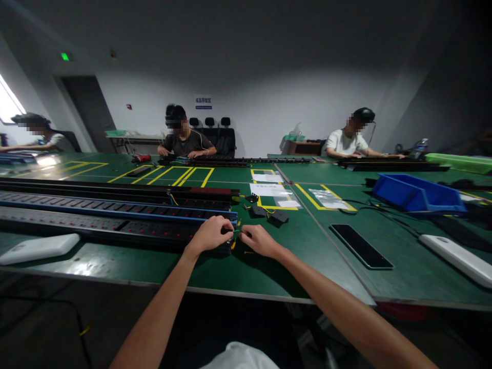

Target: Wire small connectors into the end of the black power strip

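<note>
Long black power strips with rows of sockets lie side by side on the table, and the nearest power strip [154, 233] ends under my left hand [212, 234]. That hand rests over the strip's end, with thumb and fingers pinched together. Just right of the end, my right hand [260, 241] is closed, its fingertips facing the left ones. A thin green wire [237, 230] shows between the two sets of fingertips; its ends are hidden. A yellow piece [233, 245] pokes out below it at the strip's end. Black end pieces [277, 217] with short yellow wires lie beyond my right hand.
A black phone [361, 246], a white power bank [457, 259] and a blue bin [418, 193] are on the right. Another white device [40, 248] lies front left. Papers [269, 190] lie ahead on the green table [307, 271]. Several people work across and to the left.
</note>
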A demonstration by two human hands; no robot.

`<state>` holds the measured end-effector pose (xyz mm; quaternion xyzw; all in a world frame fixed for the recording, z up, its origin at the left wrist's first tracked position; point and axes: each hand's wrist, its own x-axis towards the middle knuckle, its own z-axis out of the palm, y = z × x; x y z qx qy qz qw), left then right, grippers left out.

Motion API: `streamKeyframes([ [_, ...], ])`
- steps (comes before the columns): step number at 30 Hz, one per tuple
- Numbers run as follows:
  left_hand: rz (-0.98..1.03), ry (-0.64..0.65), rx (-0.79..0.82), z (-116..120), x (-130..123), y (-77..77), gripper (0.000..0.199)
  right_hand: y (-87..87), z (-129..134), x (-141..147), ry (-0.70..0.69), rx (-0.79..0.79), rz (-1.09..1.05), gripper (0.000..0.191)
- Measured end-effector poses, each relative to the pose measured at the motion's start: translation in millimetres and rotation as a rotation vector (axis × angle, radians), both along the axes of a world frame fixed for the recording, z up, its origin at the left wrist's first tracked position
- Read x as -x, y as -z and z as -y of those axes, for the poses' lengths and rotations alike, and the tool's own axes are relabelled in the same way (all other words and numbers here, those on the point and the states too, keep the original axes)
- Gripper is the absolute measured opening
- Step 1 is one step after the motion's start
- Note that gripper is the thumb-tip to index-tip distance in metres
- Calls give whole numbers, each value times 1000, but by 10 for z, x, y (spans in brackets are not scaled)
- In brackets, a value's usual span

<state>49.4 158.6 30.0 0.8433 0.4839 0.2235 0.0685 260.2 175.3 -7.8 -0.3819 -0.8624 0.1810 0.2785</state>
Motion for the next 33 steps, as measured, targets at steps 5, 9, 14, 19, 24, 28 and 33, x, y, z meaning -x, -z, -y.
streamKeyframes([
  [5,4,8,3,9,1,-11,15,0,-45,19,-17,50,-47,28],
  [9,5,0,4,11,-2,-14,16,9,-53,11,-31,44,-44,28],
  [14,5,-2,11,3,2,-10,18,14,-57,2,-36,43,-20,28],
  [19,10,0,7,-3,5,-7,17,24,-65,-4,-37,35,-17,28],
  [24,10,-13,10,-1,1,-8,16,37,-73,-8,-61,40,-26,28],
  [28,1,-13,6,6,4,-16,17,1,-69,-3,-83,83,-30,29],
  [33,1,-14,-5,1,10,-30,16,-52,-69,4,-119,173,-46,27],
])
